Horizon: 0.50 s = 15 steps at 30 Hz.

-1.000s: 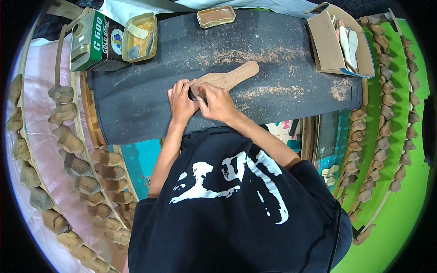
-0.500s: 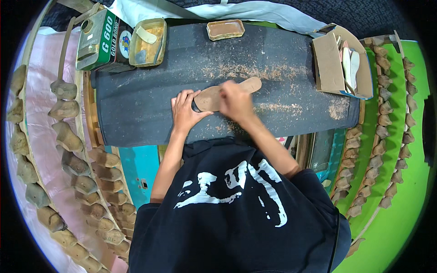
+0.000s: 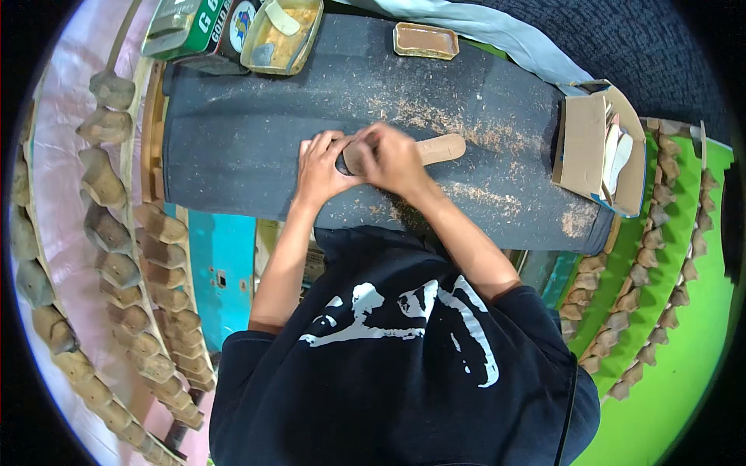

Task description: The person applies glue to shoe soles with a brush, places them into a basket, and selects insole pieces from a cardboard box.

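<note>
A brown, sole-shaped insole (image 3: 443, 149) lies aslant on the dark cloth of the worktable (image 3: 233, 147), its narrow rounded end to the right. My left hand (image 3: 320, 169) grips the left end, thumb along the near side and fingers along the far side. Something dark shows at that end, beside the left hand. Over the middle of the insole, my right hand (image 3: 395, 161) is closed and partly smeared by motion. Whatever its fingers hold is hidden.
Pale brown shavings (image 3: 482, 198) litter the cloth. At the back stand a green-and-white can (image 3: 183, 35), a tub (image 3: 299, 58) of yellowish stuff with a spatula, and a shallow brown-filled tray (image 3: 426, 40). A cardboard box (image 3: 579, 144) sits at right. Racks of wooden shoe lasts (image 3: 105, 175) flank the table.
The view has shifted and tilted, so the table appears turned. My right hand has moved along the insole toward my left hand, which keeps its grip.
</note>
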Available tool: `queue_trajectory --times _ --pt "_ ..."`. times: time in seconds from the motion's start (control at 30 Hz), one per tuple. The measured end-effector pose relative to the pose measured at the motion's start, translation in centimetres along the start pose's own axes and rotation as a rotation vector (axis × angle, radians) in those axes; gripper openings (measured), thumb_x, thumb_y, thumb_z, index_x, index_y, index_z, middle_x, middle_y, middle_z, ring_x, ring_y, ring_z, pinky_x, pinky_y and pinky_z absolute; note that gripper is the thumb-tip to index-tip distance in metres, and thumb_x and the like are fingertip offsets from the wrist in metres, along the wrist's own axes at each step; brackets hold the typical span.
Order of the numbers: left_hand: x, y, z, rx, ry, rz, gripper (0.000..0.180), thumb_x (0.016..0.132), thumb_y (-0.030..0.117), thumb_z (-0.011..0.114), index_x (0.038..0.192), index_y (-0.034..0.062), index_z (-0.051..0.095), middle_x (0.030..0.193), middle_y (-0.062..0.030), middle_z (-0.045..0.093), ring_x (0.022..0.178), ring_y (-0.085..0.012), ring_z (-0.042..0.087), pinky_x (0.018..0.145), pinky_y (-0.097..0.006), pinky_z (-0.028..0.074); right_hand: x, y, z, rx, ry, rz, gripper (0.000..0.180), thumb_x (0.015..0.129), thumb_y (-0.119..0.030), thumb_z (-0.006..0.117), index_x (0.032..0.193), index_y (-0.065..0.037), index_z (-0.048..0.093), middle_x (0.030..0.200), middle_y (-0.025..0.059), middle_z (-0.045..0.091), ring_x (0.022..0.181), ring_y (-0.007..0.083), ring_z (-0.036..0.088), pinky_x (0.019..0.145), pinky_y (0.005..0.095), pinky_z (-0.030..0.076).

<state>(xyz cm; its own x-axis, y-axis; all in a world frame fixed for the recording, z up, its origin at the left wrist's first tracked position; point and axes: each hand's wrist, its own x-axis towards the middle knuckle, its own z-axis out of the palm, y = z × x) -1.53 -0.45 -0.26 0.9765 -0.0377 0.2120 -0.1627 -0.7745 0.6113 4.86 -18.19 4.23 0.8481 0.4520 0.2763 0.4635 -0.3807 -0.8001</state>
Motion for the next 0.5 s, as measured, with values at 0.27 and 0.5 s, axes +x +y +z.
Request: queue_trajectory --times 0.27,0.5 --pt "0.3 1.2 -0.8 0.009 -0.045 -0.077 0.088 0.045 0.044 0.101 0.124 0.0147 0.076 0.118 -0.0041 0.067 0.118 -0.0256 0.062 0.1 -0.042 0.042 -4.1 4.2 -9.2 -0.151 0.167 0.137 0.012 0.094 -0.008 0.072 0.104 -0.001 0.073 0.093 0.0178 0.077 0.083 0.0303 0.078 0.073 0.0386 0.061" --pt "0.2 2.2 -0.3 0.076 -0.024 -0.111 0.089 0.045 0.043 0.101 0.125 0.0144 0.076 0.123 -0.0048 0.067 0.118 -0.0276 0.062 0.103 -0.044 0.041 -3.9 5.6 -14.3 -0.276 0.221 0.142 0.009 0.092 -0.005 0.072 0.1 -0.001 0.071 0.1 0.0167 0.077 0.089 0.0312 0.078 0.08 0.0395 0.063"
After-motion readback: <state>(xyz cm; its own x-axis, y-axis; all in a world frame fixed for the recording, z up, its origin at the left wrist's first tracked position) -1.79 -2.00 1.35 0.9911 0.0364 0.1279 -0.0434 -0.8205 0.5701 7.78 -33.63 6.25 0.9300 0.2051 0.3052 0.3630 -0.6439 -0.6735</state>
